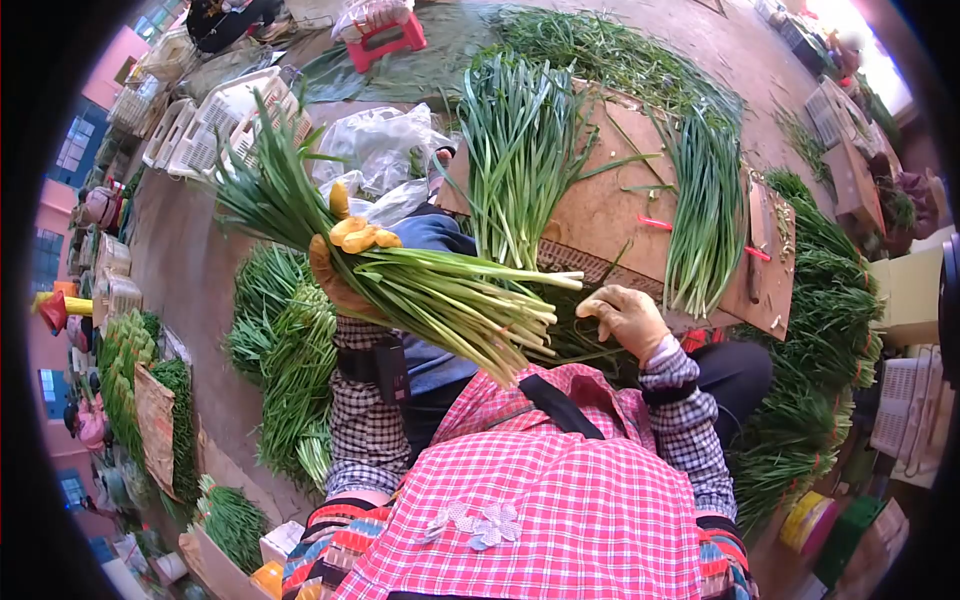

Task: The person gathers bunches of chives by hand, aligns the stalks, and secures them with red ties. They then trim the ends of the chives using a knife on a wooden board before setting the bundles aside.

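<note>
My left hand (352, 240), in a glove with yellow fingertips, is wrapped round a bunch of long green stalks (450, 290). The pale stalk ends point right and the leafy tops point to the upper left. Just right of the pale ends, my right hand (625, 318), in a light glove, has its fingers curled; whether something thin is between them is too small to tell. Beyond my hands a brown board (610, 200) bears two piles of greens, one on the left (520, 150) and one on the right (700, 210). A knife (754, 270) lies at the board's right side.
Heaps of greens lie to the left (290, 350) and right (820, 350) of my legs. White plastic bags (375, 145) sit beyond my left hand. Farther off are white crates (225, 120), a red stool (385, 42) and loose leaves on the floor.
</note>
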Demonstrator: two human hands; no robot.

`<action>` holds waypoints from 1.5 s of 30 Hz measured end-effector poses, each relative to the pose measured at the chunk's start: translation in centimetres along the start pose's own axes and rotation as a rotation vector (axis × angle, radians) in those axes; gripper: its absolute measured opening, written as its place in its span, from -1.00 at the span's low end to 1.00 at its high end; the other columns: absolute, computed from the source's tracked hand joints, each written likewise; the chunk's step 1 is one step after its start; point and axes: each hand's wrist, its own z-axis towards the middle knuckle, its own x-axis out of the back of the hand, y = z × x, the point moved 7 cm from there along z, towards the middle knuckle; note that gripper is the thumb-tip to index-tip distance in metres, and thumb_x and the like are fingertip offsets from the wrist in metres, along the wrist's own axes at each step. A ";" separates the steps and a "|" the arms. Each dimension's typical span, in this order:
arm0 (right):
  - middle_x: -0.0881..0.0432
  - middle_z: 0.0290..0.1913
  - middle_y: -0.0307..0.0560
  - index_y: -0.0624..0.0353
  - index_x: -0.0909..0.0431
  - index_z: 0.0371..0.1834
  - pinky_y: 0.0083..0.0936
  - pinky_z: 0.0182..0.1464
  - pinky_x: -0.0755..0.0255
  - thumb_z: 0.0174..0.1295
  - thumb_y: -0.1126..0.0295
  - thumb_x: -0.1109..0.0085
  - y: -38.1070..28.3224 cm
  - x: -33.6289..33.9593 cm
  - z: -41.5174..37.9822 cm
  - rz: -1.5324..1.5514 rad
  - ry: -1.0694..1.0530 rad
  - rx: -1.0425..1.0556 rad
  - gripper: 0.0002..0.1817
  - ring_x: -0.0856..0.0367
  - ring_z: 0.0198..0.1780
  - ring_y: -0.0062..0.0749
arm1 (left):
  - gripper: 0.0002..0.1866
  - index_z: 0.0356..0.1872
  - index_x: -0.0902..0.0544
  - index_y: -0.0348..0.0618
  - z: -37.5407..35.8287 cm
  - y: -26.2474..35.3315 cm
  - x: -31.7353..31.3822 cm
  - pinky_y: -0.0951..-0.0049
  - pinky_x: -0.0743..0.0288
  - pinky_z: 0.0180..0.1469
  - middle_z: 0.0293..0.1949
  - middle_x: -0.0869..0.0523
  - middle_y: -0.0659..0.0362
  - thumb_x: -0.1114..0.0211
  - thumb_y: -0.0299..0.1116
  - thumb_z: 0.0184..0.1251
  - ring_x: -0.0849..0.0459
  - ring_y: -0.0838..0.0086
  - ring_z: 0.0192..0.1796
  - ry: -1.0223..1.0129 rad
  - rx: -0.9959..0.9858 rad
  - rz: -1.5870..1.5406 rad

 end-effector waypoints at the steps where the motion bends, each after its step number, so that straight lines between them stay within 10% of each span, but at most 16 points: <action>1: -0.65 -0.45 -0.21 0.23 -0.66 -0.13 -0.65 -0.46 -0.45 0.23 0.41 -0.19 -0.2 0.1 -0.6 0.062 0.059 0.073 -0.80 -0.51 -0.61 -0.61 | -0.40 0.42 -0.20 -0.09 0.1 0.3 -0.1 0.23 -0.34 0.24 -0.20 -0.62 0.32 -0.12 -0.22 0.42 -0.60 0.51 -0.10 0.006 -0.017 0.008; 3: -0.63 -0.49 -0.21 0.21 -0.66 -0.06 -0.62 -0.46 -0.44 0.19 0.39 -0.25 -2.0 0.0 -2.3 0.194 0.175 0.209 -0.74 -0.50 -0.61 -0.58 | -0.39 0.42 -0.21 -0.08 -0.2 0.8 0.1 0.23 -0.34 0.24 -0.20 -0.62 0.35 -0.15 -0.22 0.40 -0.60 0.53 -0.10 0.043 -0.035 0.072; 7: -0.45 -0.65 -0.28 0.02 -0.58 0.13 -0.40 -0.38 -0.39 0.02 0.20 -0.39 -10.0 -1.4 -3.8 -0.531 0.390 0.596 -0.46 -0.48 -0.53 -0.38 | -0.36 0.42 -0.23 -0.06 0.2 -0.4 1.6 0.19 -0.33 0.23 -0.21 -0.61 0.38 -0.20 -0.18 0.35 -0.60 0.55 -0.09 0.097 -0.004 0.127; 11: -0.55 -0.54 -0.16 0.06 -0.66 -0.11 -0.35 -0.35 -0.44 0.15 0.33 -0.26 -9.1 -2.4 -2.3 -0.694 0.364 0.654 -0.76 -0.57 -0.45 -0.30 | -0.34 0.42 -0.23 -0.07 0.0 -1.0 2.6 0.17 -0.38 0.20 -0.18 -0.64 0.31 -0.21 -0.16 0.34 -0.62 0.51 -0.10 0.135 0.010 0.198; 13: -0.59 -0.50 -0.09 0.11 -0.65 -0.17 -0.35 -0.30 -0.49 0.19 0.34 -0.23 -6.3 -0.6 -2.4 -0.372 0.420 0.502 -0.82 -0.60 -0.47 -0.30 | -0.35 0.41 -0.23 -0.06 -0.5 -0.1 2.6 0.17 -0.40 0.19 -0.17 -0.65 0.29 -0.21 -0.17 0.34 -0.63 0.51 -0.11 0.185 -0.048 0.253; 17: -0.70 -0.37 -0.08 0.19 -0.66 -0.16 -0.40 -0.31 -0.54 0.33 0.29 -0.11 1.3 0.3 -2.4 -0.683 0.032 0.031 -0.77 -0.68 -0.46 -0.39 | -0.40 0.39 -0.27 -0.01 -0.9 2.5 2.4 0.21 -0.44 0.18 -0.19 -0.67 0.30 -0.17 -0.18 0.36 -0.65 0.51 -0.14 0.221 -0.146 0.273; 18: -0.71 -0.25 -0.08 0.10 -0.67 -0.09 -0.41 -0.09 -0.51 0.28 0.20 -0.12 0.7 0.0 -3.0 -0.307 0.010 -0.129 -0.72 -0.68 -0.22 -0.28 | -0.40 0.39 -0.27 -0.01 -1.1 2.6 2.3 0.21 -0.42 0.21 -0.19 -0.67 0.31 -0.18 -0.18 0.36 -0.65 0.52 -0.13 0.243 -0.169 0.313; 21: -0.70 -0.09 -0.09 0.16 -0.63 0.00 -0.50 0.04 -0.46 0.27 0.20 -0.19 -3.4 -1.7 -2.6 0.051 0.084 0.317 -0.66 -0.65 -0.12 -0.41 | -0.40 0.40 -0.27 0.00 -0.8 1.4 2.5 0.19 -0.42 0.22 -0.21 -0.66 0.30 -0.18 -0.18 0.36 -0.65 0.51 -0.12 0.206 -0.130 0.218; 27: -0.67 -0.07 -0.17 0.33 -0.59 -0.02 -0.58 0.06 -0.43 0.28 0.37 -0.23 0.8 -5.3 -0.7 0.844 0.002 -0.101 -0.70 -0.57 -0.09 -0.56 | -0.37 0.41 -0.23 -0.08 -0.2 -1.5 1.5 0.18 -0.32 0.26 -0.18 -0.61 0.34 -0.18 -0.18 0.38 -0.60 0.52 -0.06 0.079 -0.037 0.159; 32: -0.72 -0.17 -0.18 0.29 -0.64 -0.11 -0.52 -0.04 -0.49 0.22 0.45 -0.16 4.2 -2.7 -1.9 0.401 0.066 -0.114 -0.78 -0.64 -0.19 -0.47 | -0.39 0.42 -0.21 -0.11 -0.6 0.5 1.1 0.17 -0.36 0.24 -0.18 -0.63 0.25 -0.14 -0.22 0.40 -0.60 0.47 -0.08 0.069 -0.113 0.168; 35: -0.72 -0.15 -0.05 0.00 -0.73 -0.20 -0.26 -0.02 -0.52 0.13 0.11 -0.10 10.4 -0.3 -3.2 -1.158 -0.258 -0.488 -0.67 -0.68 -0.07 -0.16 | -0.37 0.43 -0.20 -0.09 -0.6 2.4 0.8 0.16 -0.35 0.25 -0.18 -0.62 0.26 -0.15 -0.20 0.39 -0.59 0.49 -0.07 0.028 -0.147 0.162; 37: -0.71 -0.13 -0.03 0.04 -0.71 -0.14 -0.27 0.02 -0.52 0.14 0.00 -0.13 10.3 -0.3 -3.7 -1.216 -0.353 -0.570 -0.59 -0.67 -0.04 -0.13 | -0.38 0.42 -0.22 -0.03 -0.2 2.4 -0.3 0.17 -0.35 0.24 -0.18 -0.61 0.30 -0.15 -0.16 0.39 -0.59 0.51 -0.08 0.024 -0.142 0.106; 42: -0.69 -0.08 -0.11 0.21 -0.58 0.09 -0.54 0.01 -0.49 0.27 0.17 -0.22 0.0 -2.8 -1.4 0.026 -0.030 0.102 -0.58 -0.65 -0.12 -0.48 | -0.39 0.41 -0.24 0.02 -0.3 1.6 0.1 0.20 -0.34 0.23 -0.18 -0.61 0.33 -0.16 -0.16 0.38 -0.58 0.51 -0.09 0.070 -0.130 0.161; 45: -0.66 -0.36 -0.20 0.25 -0.62 -0.18 -0.67 -0.28 -0.46 0.30 0.25 -0.19 -1.0 -5.0 -0.5 0.476 -0.007 -0.150 -0.74 -0.57 -0.42 -0.63 | -0.40 0.39 -0.27 -0.02 -0.5 0.6 0.9 0.15 -0.36 0.22 -0.18 -0.63 0.31 -0.19 -0.16 0.37 -0.59 0.49 -0.07 0.085 -0.098 0.167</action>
